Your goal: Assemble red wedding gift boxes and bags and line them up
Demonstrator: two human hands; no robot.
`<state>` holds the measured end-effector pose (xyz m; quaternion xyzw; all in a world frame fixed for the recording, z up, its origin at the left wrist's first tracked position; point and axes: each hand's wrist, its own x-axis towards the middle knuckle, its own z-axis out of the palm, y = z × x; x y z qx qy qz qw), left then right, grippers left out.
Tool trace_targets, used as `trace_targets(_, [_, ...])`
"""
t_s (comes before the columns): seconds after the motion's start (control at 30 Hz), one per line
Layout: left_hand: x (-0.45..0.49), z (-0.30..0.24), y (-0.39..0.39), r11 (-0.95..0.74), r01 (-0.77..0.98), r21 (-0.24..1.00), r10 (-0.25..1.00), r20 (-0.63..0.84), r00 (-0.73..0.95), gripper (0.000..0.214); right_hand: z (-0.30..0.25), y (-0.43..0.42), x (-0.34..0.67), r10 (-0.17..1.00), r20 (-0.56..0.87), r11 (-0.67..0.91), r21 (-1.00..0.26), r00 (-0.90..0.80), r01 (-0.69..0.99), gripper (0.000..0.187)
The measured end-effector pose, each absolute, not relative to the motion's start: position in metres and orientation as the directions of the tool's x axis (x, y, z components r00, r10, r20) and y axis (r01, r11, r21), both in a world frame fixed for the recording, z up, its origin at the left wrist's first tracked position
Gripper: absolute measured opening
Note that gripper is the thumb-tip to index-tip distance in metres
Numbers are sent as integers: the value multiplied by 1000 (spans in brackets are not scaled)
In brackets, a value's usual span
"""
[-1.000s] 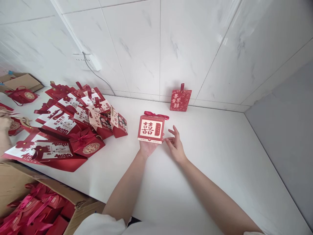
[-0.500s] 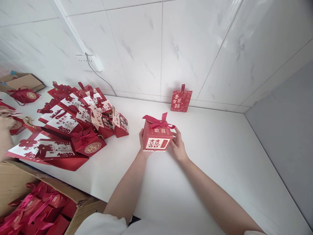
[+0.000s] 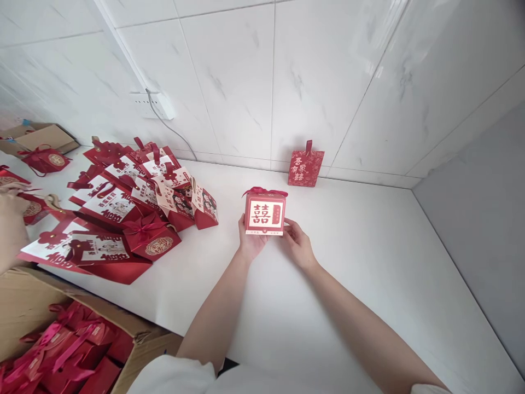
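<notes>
A red gift box (image 3: 266, 214) with a ribbon bow on top and a white front panel bearing red characters is held above the white table. My left hand (image 3: 251, 241) cups it from the left and below, its palm partly showing under the box. At the right side, my right hand (image 3: 298, 243) has its curled fingers against the box's lower edge; some fingertips are hidden behind it. Beyond my hands, a flat red patterned gift bag (image 3: 305, 168) with a ribbon loop stands against the wall.
Several red and white gift boxes (image 3: 107, 205) crowd the table's left side. A cardboard carton (image 3: 153, 342) of red boxes stands at the lower left. Another person's hand (image 3: 12, 210) is at the left edge. A cable hangs from the wall socket (image 3: 151, 105).
The gift box has been tilted back, so its front panel now faces me and its top is foreshortened. My left palm has turned upward beneath it.
</notes>
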<state>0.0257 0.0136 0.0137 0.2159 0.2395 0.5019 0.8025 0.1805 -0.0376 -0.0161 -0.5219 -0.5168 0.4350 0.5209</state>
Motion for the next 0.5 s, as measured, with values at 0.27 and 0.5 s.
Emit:
trace_targets(0.27, [25,13,13,422,-719,552,904,-193,382,45,-19,-36,179,994,85,78,-992,71,95,27])
trace_targets(0.5, [19,22,10,532,-605,592,817,-172,550,52,-18,-36,180,996,62,53,-991,70,122,24])
